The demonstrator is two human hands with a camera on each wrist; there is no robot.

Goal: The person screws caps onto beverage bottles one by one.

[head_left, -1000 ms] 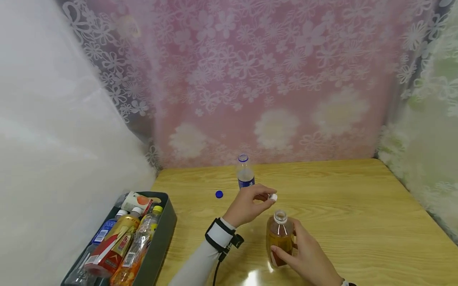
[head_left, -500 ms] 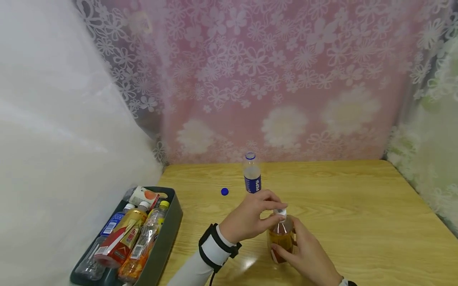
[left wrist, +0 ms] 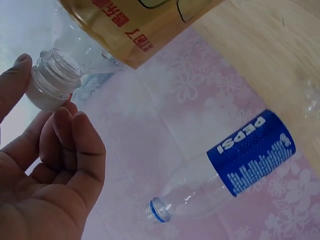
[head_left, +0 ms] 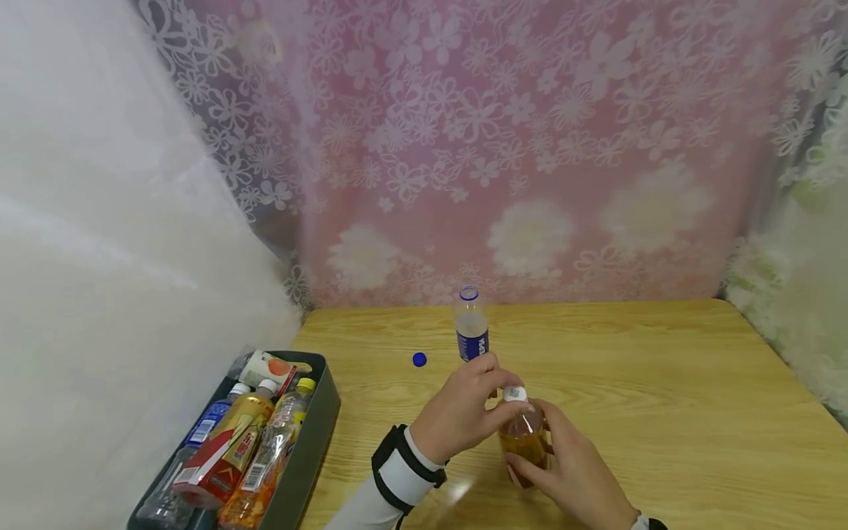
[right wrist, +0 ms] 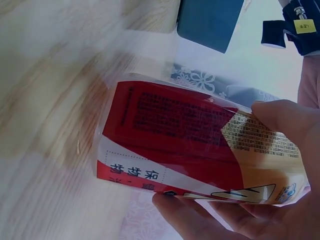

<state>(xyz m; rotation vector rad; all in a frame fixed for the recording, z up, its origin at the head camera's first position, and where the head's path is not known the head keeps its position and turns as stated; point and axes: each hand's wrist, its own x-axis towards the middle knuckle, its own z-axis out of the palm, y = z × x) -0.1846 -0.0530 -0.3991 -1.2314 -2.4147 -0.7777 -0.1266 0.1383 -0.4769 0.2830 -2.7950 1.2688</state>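
Observation:
In the head view, a clear plastic bottle with a gold and red label point(head_left: 522, 445) stands near the table's front. My right hand point(head_left: 575, 467) grips its body, thumb on the near side, fingers behind. The right wrist view shows the red, white and gold label point(right wrist: 180, 135) between thumb and fingers. A white cap point(head_left: 514, 394) sits over the bottle's mouth, its rim pinched by thumb and fingers of my left hand point(head_left: 457, 408). In the left wrist view, that cap point(left wrist: 44, 95) is at the threaded neck point(left wrist: 59, 70), with the thumb on one side and curled fingers on the other.
Behind my left hand stands an uncapped Pepsi bottle point(head_left: 472, 344) with a blue label. A loose blue cap point(head_left: 419, 359) lies to its left on the wooden table point(head_left: 649, 383). At the left, a dark grey bin point(head_left: 308, 442) holds several bottles. A floral curtain point(head_left: 430, 169) hangs behind.
My left hand has brought the white cap from beside the open mouth down onto the bottle's neck, and its fingers have shifted around it. The right hand keeps its grip on the bottle.

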